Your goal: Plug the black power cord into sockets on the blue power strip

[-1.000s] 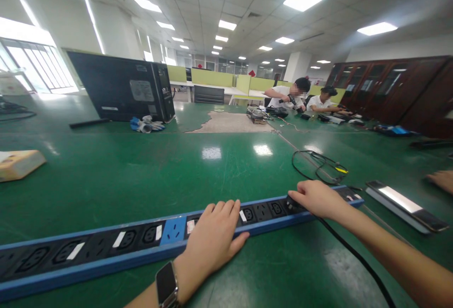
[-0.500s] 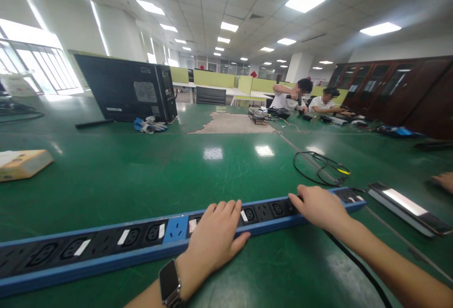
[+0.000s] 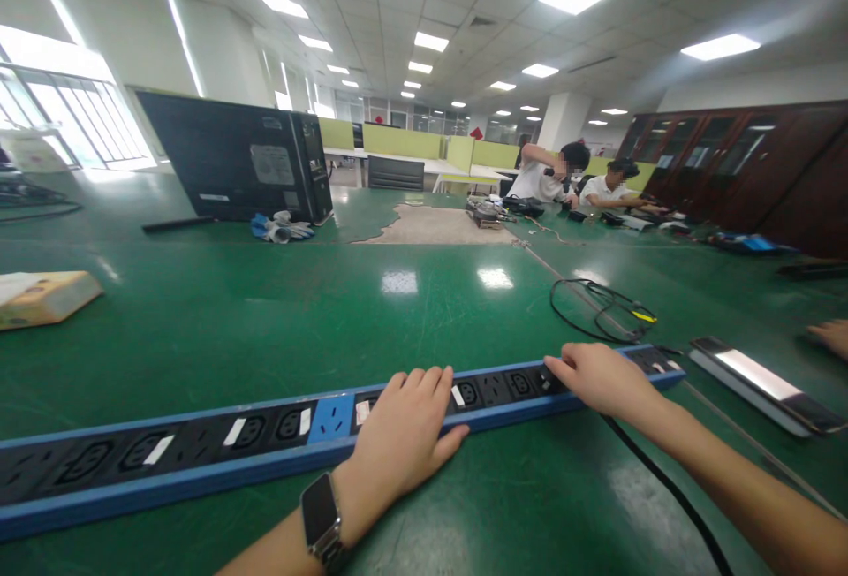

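A long blue power strip (image 3: 332, 418) with black sockets and small white labels lies across the green table in front of me. My left hand (image 3: 405, 428), with a watch on its wrist, rests over the strip's middle, fingers over the far edge and thumb along the near side. Farther right, my right hand (image 3: 606, 383) is closed over the strip near its right end. From beneath that hand a black power cord (image 3: 670, 489) runs towards the lower right; its end is hidden by my fingers.
Beyond the strip lies a coiled black cable (image 3: 596, 306). A phone-like slab (image 3: 761, 382) sits at right, near another person's hand (image 3: 831, 333). A computer case (image 3: 245, 161), gloves (image 3: 282, 227) and a tissue pack (image 3: 56, 298) are at left. Two people work at the far right.
The right hand's fingers have shifted slightly at the strip, and a little more of the socket by the thumb shows. The left hand stays in place on the strip.
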Tool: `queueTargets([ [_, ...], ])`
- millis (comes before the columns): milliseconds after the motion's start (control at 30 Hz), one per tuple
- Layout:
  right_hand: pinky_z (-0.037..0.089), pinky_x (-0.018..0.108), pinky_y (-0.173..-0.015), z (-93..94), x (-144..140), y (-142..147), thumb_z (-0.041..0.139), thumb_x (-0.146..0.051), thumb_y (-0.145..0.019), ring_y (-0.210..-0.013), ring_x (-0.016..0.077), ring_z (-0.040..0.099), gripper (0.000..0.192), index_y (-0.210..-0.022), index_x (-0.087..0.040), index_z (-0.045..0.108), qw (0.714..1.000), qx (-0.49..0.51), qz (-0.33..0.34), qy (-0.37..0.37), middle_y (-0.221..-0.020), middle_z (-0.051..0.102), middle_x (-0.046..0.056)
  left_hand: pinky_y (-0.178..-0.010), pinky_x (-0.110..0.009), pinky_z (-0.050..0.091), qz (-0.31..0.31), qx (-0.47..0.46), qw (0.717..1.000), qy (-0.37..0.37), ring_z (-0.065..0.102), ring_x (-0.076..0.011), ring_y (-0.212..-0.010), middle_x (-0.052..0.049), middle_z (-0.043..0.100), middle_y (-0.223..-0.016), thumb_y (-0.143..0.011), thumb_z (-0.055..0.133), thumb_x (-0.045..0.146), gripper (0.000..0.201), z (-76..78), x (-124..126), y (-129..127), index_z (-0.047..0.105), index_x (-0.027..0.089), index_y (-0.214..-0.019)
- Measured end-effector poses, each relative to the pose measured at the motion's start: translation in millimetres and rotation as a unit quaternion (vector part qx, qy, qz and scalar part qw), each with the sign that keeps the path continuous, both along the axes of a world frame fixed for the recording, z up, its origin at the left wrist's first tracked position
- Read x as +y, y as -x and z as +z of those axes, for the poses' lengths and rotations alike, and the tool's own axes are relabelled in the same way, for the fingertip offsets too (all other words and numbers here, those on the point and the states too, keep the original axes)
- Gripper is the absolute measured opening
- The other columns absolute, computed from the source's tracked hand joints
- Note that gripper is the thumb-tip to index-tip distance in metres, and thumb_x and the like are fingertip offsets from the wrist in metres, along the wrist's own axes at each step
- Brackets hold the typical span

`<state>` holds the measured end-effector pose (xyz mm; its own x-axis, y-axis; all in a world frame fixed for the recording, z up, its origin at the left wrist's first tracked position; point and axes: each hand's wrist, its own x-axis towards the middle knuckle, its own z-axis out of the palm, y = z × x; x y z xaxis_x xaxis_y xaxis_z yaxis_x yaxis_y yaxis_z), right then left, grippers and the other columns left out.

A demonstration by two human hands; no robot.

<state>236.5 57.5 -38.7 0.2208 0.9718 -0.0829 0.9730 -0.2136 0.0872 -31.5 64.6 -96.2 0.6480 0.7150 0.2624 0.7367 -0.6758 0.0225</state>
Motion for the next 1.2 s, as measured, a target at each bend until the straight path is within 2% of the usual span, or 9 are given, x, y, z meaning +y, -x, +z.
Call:
queueTargets([
  [233,0.042,0.034,-0.065,-5.1,-6.4,17.6,0.033,-0.044,-0.090,-0.084,0.0294,0.067,0.039,-0.087,-0.018,0.062,0.999,-0.035,0.015,-0.026,-0.086,0.070,0.013,-0.095,-0.045,0.039,0.003,-0.023,1.000,0.018,0.051,-0.0296,-0.111,-0.014,0.056,-0.129,-0.088,0.048,0.047,0.058,3.4,-0.2,0.7,0.045,0.013,-0.136],
  [400,0.038,0.030,-0.063,-6.0,-5.5,11.8,0.033,-0.046,-0.091,-0.085,0.0269,0.066,0.041,-0.086,-0.019,0.063,1.000,0.000,0.012,-0.009,-0.086,0.070,0.011,-0.106,-0.045,0.032,-0.044,-0.053,0.997,0.043,0.045,-0.0296,-0.122,-0.011,0.055,-0.131,-0.087,0.050,0.043,0.053,7.2,-25.6,-4.7,0.049,0.015,-0.132],
  [500,0.034,0.028,-0.058,15.1,-1.0,4.0,0.038,-0.048,-0.088,-0.076,0.0224,0.064,0.042,-0.070,-0.019,0.062,0.999,0.016,0.032,-0.007,-0.078,0.068,0.008,-0.109,-0.047,0.028,-0.084,-0.042,0.994,0.058,0.040,-0.0325,-0.129,-0.015,0.049,-0.139,-0.087,0.048,0.048,0.059,4.8,-46.0,-10.1,0.047,0.014,-0.135],
  [600,0.030,0.027,-0.053,47.1,0.0,7.9,0.037,-0.052,-0.086,-0.062,0.0168,0.057,0.047,-0.063,-0.019,0.061,0.995,0.060,0.036,-0.074,-0.063,0.062,0.004,-0.109,-0.050,0.029,-0.086,-0.022,0.994,0.063,0.036,-0.0366,-0.133,-0.020,0.042,-0.144,-0.087,0.049,0.047,0.060,3.0,-58.8,-14.7,0.048,0.010,-0.134],
  [700,0.027,0.025,-0.050,64.5,-0.4,33.4,0.037,-0.054,-0.085,-0.054,0.0124,0.049,0.049,-0.061,-0.018,0.062,0.978,0.168,0.103,-0.064,-0.056,0.054,0.000,-0.102,-0.048,0.037,-0.152,-0.007,0.986,0.069,0.046,-0.0354,-0.126,-0.018,0.056,-0.131,-0.088,0.051,0.043,0.049,-2.9,-66.3,-20.0,0.055,0.012,-0.125],
  [767,0.026,0.025,-0.049,60.1,2.5,59.8,0.038,-0.051,-0.085,-0.052,0.0107,0.044,0.049,-0.058,-0.017,0.060,0.961,0.227,0.158,-0.022,-0.052,0.049,-0.002,-0.089,-0.042,0.047,-0.192,0.006,0.978,0.077,0.058,-0.0309,-0.110,-0.013,0.067,-0.109,-0.092,0.048,0.033,0.029,-11.7,-70.8,-24.1,0.063,0.015,-0.110],
  [833,0.025,0.024,-0.048,46.1,9.2,86.8,0.040,-0.050,-0.084,-0.050,0.0097,0.039,0.049,-0.054,-0.016,0.059,0.953,0.242,0.180,0.022,-0.049,0.044,-0.003,-0.076,-0.036,0.050,-0.200,0.011,0.976,0.091,0.065,-0.0265,-0.095,-0.009,0.070,-0.095,-0.093,0.045,0.024,0.022,-22.6,-74.9,-27.3,0.066,0.016,-0.095],
  [1000,0.025,0.023,-0.049,11.0,30.2,122.2,0.044,-0.044,-0.082,-0.051,0.0094,0.040,0.043,-0.056,-0.015,0.063,0.962,0.207,0.169,0.062,-0.050,0.048,-0.002,-0.073,-0.035,0.050,-0.191,-0.041,0.974,0.113,0.063,-0.0291,-0.104,-0.014,0.068,-0.111,-0.091,0.048,0.025,0.020,-38.0,-79.3,-27.3,0.065,0.014,-0.087],
  [1200,0.029,0.023,-0.051,5.9,30.0,126.7,0.041,-0.043,-0.084,-0.057,0.0126,0.054,0.043,-0.066,-0.017,0.070,0.977,0.125,0.165,0.045,-0.063,0.065,0.003,-0.069,-0.033,0.050,-0.204,-0.045,0.967,0.144,0.064,-0.0280,-0.102,-0.014,0.070,-0.107,-0.091,0.047,0.023,0.020,-37.4,-74.4,-26.3,0.065,0.014,-0.091],
])
